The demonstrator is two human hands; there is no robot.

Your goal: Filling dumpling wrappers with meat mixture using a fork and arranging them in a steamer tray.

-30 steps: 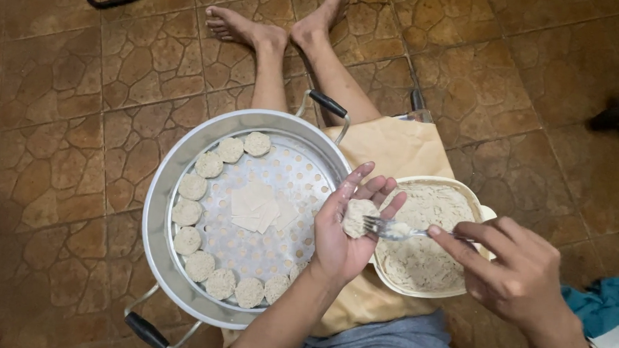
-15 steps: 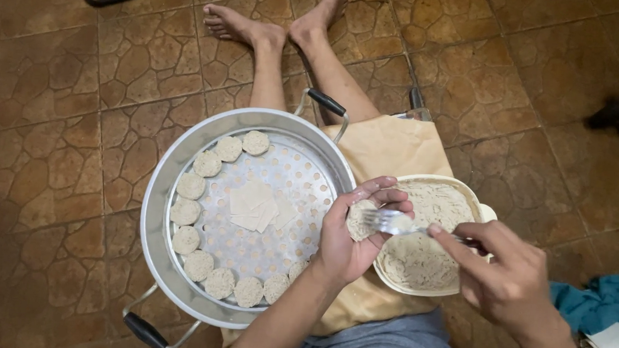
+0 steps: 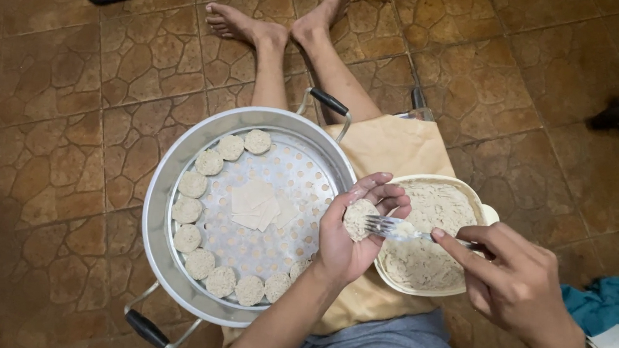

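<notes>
The steamer pot (image 3: 160, 208) is dull brushed metal with a perforated tray. Beside it, a matt plastic tub (image 3: 476, 206) holds coarse, pasty filling. The fork (image 3: 392, 229) shines; the floor tiles (image 3: 46, 143) look glossy, crackled.

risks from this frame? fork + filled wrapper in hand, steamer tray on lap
1. The fork presses filling into the dumpling cupped in the left hand; the thin wrapper might tear.
2. The filling bowl sits on the lap at the cloth's edge; the right hand could nudge it off.
3. The steamer pot rests over the legs and may tip.
</notes>
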